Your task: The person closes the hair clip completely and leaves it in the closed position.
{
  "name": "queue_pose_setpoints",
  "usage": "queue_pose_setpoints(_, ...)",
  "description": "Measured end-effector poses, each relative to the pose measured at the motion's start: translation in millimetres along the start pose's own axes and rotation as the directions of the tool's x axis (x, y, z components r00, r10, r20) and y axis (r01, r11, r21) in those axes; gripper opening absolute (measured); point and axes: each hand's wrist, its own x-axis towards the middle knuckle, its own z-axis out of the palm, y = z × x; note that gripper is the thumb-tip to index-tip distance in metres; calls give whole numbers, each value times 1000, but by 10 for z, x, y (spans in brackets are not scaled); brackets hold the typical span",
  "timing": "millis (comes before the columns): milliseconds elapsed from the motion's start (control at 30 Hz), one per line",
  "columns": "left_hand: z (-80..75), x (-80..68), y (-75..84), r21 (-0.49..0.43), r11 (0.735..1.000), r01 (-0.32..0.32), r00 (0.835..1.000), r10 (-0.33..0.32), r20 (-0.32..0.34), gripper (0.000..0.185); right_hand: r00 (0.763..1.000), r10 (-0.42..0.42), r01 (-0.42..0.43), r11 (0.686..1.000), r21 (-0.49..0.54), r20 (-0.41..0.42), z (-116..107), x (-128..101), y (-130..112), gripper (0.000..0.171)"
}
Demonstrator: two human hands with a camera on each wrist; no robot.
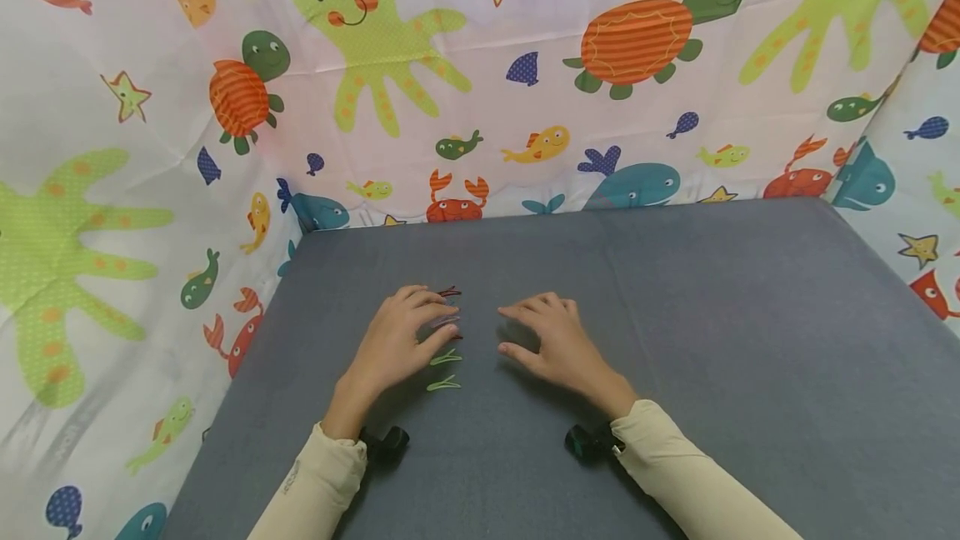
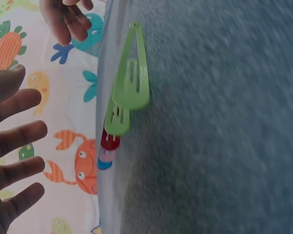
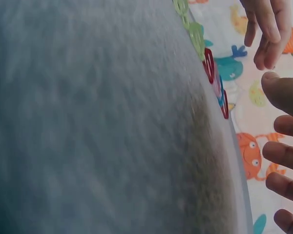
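Observation:
Several snap hair clips lie in a column on the grey table (image 1: pixel 675 340): two green clips (image 1: pixel 445 371) nearest me, then red, pink and blue ones (image 1: pixel 448 322) farther away. My left hand (image 1: pixel 405 332) is just left of the column, fingers relaxed and reaching over the red and pink clips, gripping nothing. The right hand (image 1: pixel 543 332) is a little to the right of the column, fingers spread, holding nothing. In the left wrist view the green clips (image 2: pixel 132 78) fill the middle, with straight left fingers (image 2: pixel 14 146) beside them. The right wrist view shows the red clips (image 3: pixel 208 63) and the right fingers (image 3: pixel 283 156).
A white cloth printed with sea animals (image 1: pixel 525 65) walls the table at the back and on both sides. Small black wrist cameras (image 1: pixel 386 444) sit at both cuffs. Bare grey surface stretches to the right of the hands.

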Motion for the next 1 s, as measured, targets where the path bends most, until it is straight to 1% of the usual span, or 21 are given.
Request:
queue_pose_setpoints(133, -3, -39, -23, 13, 1000, 7, 1000, -7, -18, 24, 999, -13, 12, 1000, 7, 45, 37, 7, -50, 45)
queue_pose_setpoints(300, -12, -71, -42, 30, 999, 43, 999, -43, -7, 20, 993, -46, 44, 999, 22, 107, 81, 37, -122, 36)
queue_pose_setpoints(433, -27, -107, -58, 11, 998, 64, 997, -64, 33, 13, 988, -61, 55, 997, 51, 142, 122, 60, -188, 32)
queue_pose_setpoints(567, -40, -155, -83, -38, 996, 79, 992, -75, 102, 8, 982, -77, 64, 995, 80, 170, 182, 63, -255, 27)
queue_pose_setpoints(667, -53, -196, -105, -61, 992, 106, 981, -94, 172, 6, 977, -90, 73, 993, 91, 193, 230, 51, -306, 25)
queue_pose_setpoints(767, -65, -225, -123, -67, 989, 133, 964, -113, 241, 5, 973, -96, 77, 993, 94, 210, 271, 40, -348, 24)
queue_pose_setpoints(867, -78, -224, -133, -86, 986, 145, 948, -113, 297, 5, 972, -91, 72, 993, 96, 216, 291, 45, -382, 25)
queue_pose_setpoints(933, -90, -217, -140, -104, 983, 153, 936, -110, 333, 5, 972, -95, 76, 992, 96, 216, 303, 56, -402, 24)
queue_pose_setpoints(1000, -108, -209, -139, -115, 979, 169, 921, -116, 372, 5, 971, -97, 76, 992, 100, 220, 305, 67, -422, 24)
